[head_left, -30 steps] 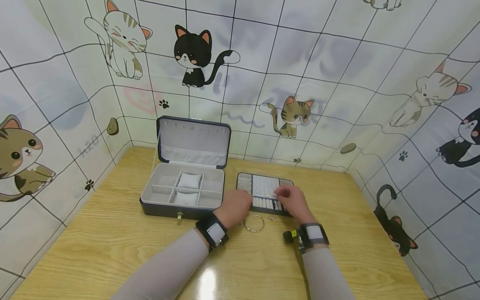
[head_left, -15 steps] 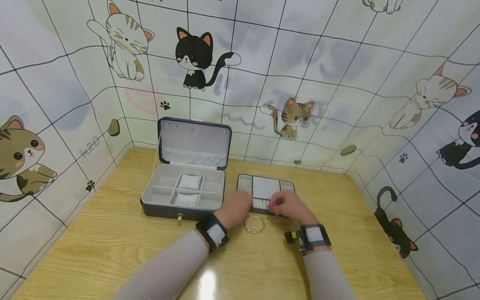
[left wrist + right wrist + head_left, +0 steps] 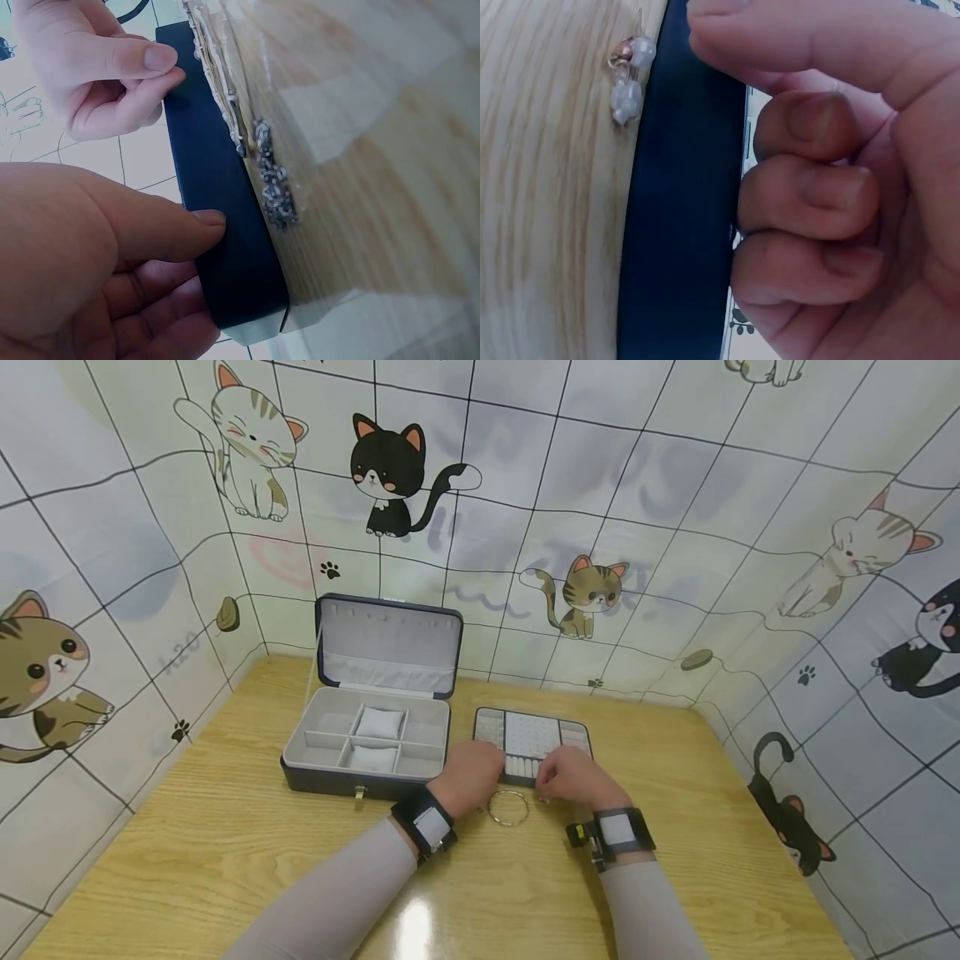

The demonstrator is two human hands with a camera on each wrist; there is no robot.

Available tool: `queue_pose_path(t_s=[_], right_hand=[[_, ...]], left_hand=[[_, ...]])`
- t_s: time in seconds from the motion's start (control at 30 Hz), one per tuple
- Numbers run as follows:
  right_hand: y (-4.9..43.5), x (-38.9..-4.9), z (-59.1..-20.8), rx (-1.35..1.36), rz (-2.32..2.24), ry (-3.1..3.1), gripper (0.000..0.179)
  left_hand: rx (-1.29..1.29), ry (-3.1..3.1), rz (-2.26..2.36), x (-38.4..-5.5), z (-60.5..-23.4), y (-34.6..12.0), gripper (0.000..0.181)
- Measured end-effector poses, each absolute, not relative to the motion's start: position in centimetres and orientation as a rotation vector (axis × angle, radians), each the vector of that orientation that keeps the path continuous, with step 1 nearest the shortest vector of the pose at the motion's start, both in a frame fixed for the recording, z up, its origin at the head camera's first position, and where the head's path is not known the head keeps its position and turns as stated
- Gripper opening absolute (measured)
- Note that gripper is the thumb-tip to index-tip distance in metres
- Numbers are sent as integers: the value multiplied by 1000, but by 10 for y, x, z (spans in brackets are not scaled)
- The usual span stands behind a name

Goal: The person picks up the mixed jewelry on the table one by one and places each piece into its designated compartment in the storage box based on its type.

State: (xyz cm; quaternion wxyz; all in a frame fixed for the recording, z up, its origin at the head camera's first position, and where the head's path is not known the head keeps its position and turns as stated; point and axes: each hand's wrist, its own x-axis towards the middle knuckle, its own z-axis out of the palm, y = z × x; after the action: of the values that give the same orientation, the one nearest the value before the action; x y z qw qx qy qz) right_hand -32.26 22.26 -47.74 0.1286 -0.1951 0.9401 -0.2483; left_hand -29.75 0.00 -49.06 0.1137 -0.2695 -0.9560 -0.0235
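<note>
A navy jewelry tray (image 3: 532, 735) with ring rolls and small compartments lies right of the box. My left hand (image 3: 468, 777) holds its left end, the thumb on the dark front wall (image 3: 217, 202) and the other fingers behind. At the tray's front edge, my right hand (image 3: 576, 777) has thumb and index tips together and the other fingers curled, with nothing visible between them. Beside those fingertips, a pair of earrings with clear beads (image 3: 626, 97) rests on the table. A thin gold bangle (image 3: 508, 825) lies in front of the tray, near a small silver chain (image 3: 274, 187).
To the left stands a navy jewelry box (image 3: 322, 779), lid (image 3: 390, 647) raised, with pale dividers and two white cushions (image 3: 378, 723). The wooden table (image 3: 225, 860) meets a cat-print cloth (image 3: 487, 485) behind.
My right hand has come down from the tray's pegged panel, across the ring rolls, to the front edge by the earrings. The left hand has stayed on the tray.
</note>
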Motion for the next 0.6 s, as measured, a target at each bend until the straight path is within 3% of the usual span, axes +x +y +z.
queue_pose_path(t_s=[0.6], right_hand=[[206,-317,-474,-438,-495,2827,23]], left_hand=[[-784,-2800,-74,-297,-488,-1,4]])
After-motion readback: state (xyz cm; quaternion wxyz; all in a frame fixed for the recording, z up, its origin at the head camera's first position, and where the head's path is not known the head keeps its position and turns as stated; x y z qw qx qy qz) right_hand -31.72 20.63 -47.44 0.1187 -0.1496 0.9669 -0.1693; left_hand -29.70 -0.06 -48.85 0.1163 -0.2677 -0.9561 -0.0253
